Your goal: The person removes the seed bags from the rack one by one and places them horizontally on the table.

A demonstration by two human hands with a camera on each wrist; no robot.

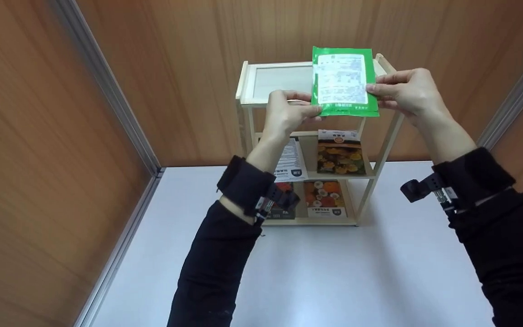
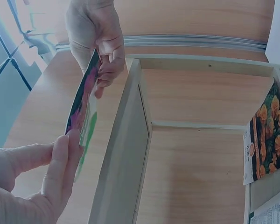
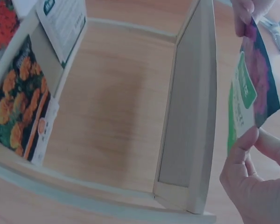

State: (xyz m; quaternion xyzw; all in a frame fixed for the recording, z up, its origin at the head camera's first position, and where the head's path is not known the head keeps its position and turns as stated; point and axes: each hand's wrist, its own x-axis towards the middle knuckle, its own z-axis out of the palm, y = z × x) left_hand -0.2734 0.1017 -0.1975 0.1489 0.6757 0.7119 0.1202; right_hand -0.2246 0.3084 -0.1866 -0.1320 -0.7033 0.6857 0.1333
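A green packet (image 1: 345,81) is held up in both my hands over the top board (image 1: 282,81) of a pale wooden rack (image 1: 382,150). My left hand (image 1: 284,113) pinches the lower left corner, thumb in front; my right hand (image 1: 411,93) pinches the right edge, its thumb lying on the white printed panel. Seen from the head, only that text side of the packet shows, and whether it touches the board is hard to tell. The wrist views settle it: the packet is apart from the board, with a gap between them. They also reveal its other face, with pink flowers. From the right wrist, a green label (image 3: 247,86) stands out beside the blooms; from the left wrist, the packet appears nearly edge-on.

Below, on the middle shelf, an orange-flower packet (image 1: 341,154) leans beside a white text packet (image 1: 292,161). The head view alone shows the bottom shelf's orange-and-white-flower packet (image 1: 325,197) in full, next to a dark packet (image 1: 284,212) partly hidden by my left wrist camera (image 1: 284,196). The white tabletop (image 1: 316,277) spreads under the rack. Dark crossed rods (image 2: 11,60) appear only from the left wrist, at the far left.
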